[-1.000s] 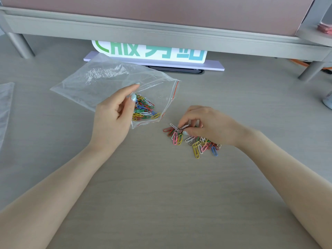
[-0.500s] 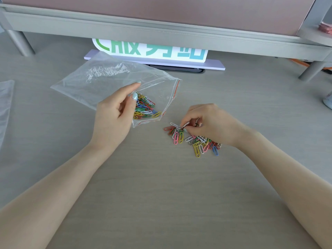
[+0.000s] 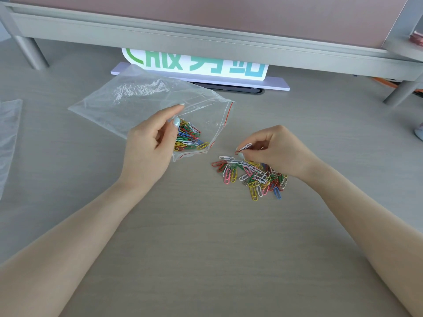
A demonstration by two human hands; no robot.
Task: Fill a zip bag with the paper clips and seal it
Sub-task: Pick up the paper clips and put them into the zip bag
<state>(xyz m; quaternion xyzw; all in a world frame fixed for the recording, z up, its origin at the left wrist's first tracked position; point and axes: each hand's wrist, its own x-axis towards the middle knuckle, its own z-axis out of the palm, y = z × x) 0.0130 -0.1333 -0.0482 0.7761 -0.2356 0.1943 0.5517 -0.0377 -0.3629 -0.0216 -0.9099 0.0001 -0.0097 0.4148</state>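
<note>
Two clips at most are pinched in your right hand, just above the loose paper clips on the counter (filling is the step in hand). Your left hand grips the zip bag by its mouth; next, carry the pinch over into that gap.

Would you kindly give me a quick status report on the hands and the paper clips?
Left hand holds zip bag mouth open. Right hand pinches a few paper clips. Loose pile on table; some clips in bag. Nothing in the way.
</note>
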